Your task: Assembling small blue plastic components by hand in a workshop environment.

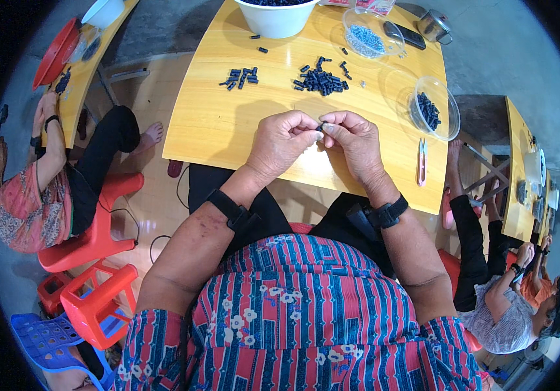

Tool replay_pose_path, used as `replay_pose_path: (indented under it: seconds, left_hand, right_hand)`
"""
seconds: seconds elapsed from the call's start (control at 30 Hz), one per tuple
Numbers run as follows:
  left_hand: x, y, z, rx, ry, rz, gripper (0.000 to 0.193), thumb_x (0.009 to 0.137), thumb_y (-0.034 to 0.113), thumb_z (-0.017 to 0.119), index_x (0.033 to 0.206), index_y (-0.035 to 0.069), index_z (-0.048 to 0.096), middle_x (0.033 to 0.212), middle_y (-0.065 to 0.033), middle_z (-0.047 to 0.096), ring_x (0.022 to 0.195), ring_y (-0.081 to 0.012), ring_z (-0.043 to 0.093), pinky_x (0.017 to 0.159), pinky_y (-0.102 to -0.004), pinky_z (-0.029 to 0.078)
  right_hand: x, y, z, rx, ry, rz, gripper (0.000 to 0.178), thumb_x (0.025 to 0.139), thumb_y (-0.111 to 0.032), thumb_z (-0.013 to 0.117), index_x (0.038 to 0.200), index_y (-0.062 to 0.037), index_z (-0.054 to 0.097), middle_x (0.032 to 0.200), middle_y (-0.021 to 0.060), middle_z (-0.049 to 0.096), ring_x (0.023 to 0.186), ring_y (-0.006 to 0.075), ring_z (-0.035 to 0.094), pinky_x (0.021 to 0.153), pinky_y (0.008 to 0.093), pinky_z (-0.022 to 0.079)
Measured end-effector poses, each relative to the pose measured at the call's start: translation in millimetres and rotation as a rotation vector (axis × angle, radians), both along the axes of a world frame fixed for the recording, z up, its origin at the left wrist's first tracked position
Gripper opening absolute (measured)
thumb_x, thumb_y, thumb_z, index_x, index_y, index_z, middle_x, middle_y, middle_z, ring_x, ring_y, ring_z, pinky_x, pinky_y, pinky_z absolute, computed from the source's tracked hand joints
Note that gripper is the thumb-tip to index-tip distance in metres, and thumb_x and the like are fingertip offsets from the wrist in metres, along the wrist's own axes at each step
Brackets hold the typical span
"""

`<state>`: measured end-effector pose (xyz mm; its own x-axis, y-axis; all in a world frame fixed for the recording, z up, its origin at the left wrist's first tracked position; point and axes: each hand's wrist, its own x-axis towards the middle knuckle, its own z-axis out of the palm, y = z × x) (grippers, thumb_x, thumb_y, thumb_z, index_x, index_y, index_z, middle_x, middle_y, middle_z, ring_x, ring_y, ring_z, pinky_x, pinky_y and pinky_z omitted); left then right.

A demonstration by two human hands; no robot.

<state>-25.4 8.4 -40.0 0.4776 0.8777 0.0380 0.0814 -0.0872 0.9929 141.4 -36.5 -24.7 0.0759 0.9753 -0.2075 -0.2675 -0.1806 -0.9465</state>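
Observation:
Over the front part of the wooden table (215, 124), my left hand (285, 140) and my right hand (353, 143) meet, thumbs and forefingers pinched together. Between the fingertips is a small black piece (321, 126), mostly hidden, which both hands grip. Just beyond lies a loose pile of small black cylindrical pieces (322, 81). A smaller group of the same black pieces (241, 77) lies to its left. To the right of my right hand are thread snips (422, 163) with a pinkish handle, and a clear round tub (449, 117) holding more black pieces.
At the far edge stands a white bowl (280, 19) of black pieces. A clear tub of small silvery-blue parts (366, 40), a dark phone (405, 35) and a metal mug (434, 26) sit at the back right. Other people work at tables on both sides; red stools (97, 306) stand left.

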Motion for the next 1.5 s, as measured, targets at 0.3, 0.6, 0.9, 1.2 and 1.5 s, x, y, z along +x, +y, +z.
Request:
replay_pose_path:
  seconds: [0.3, 0.6, 0.9, 1.2, 1.5]
  left_hand:
    - [-1.2, -0.1, 3.0, -0.042, -0.017, -0.005, 0.008, 0.086, 0.004, 0.068, 0.092, 0.000, 0.067, 0.082, -0.0038, 0.069, 0.071, -0.0065, 0.062, 0.061, -0.0210, 0.051]
    - [-1.5, 3.6, 0.6, -0.105, -0.048, -0.017, 0.006, 0.086, 0.002, 0.066, 0.092, -0.001, 0.065, 0.082, -0.0064, 0.070, 0.073, -0.0092, 0.066, 0.060, -0.0209, 0.051]
    - [-3.9, 7.7, -0.8, -0.176, -0.087, -0.015, 0.008, 0.087, 0.004, 0.066, 0.093, -0.002, 0.066, 0.085, -0.0059, 0.069, 0.073, -0.0090, 0.065, 0.061, -0.0212, 0.052]
    - [-0.5, 9.7, 4.9, -0.246, -0.064, -0.024, 0.014, 0.089, 0.011, 0.067, 0.094, -0.002, 0.068, 0.081, -0.0051, 0.068, 0.066, -0.0073, 0.060, 0.060, -0.0208, 0.051]
    - [-2.1, 11.4, 9.2, -0.289, -0.056, -0.032, 0.015, 0.090, 0.013, 0.066, 0.094, -0.001, 0.069, 0.077, -0.0044, 0.068, 0.064, -0.0069, 0.060, 0.057, -0.0200, 0.050]
  right_hand:
    - [-12.4, -8.1, -4.4, 0.137, -0.117, -0.118, 0.012, 0.090, 0.004, 0.059, 0.100, 0.0041, 0.065, 0.081, 0.0056, 0.062, 0.068, 0.0118, 0.060, 0.064, 0.0266, 0.052]
    - [-18.8, -11.5, -4.0, 0.422, -0.537, -0.154, 0.013, 0.087, 0.007, 0.059, 0.096, 0.0040, 0.067, 0.087, 0.0092, 0.062, 0.069, 0.0130, 0.064, 0.065, 0.0249, 0.053]
    - [-18.0, -8.9, -14.0, 0.373, -0.369, -0.082, 0.022, 0.084, 0.006, 0.063, 0.105, 0.0011, 0.067, 0.086, 0.0069, 0.061, 0.075, 0.0131, 0.063, 0.068, 0.0241, 0.052]
    - [-19.6, -11.6, -16.1, 0.448, -0.739, -0.173, 0.028, 0.080, -0.003, 0.071, 0.107, -0.0053, 0.067, 0.083, 0.0074, 0.060, 0.070, 0.0155, 0.062, 0.063, 0.0260, 0.050]
    - [-20.6, -10.7, -10.8, 0.467, -0.712, -0.193, 0.024, 0.085, 0.002, 0.063, 0.107, -0.0046, 0.066, 0.083, 0.0092, 0.060, 0.064, 0.0169, 0.064, 0.060, 0.0270, 0.051]
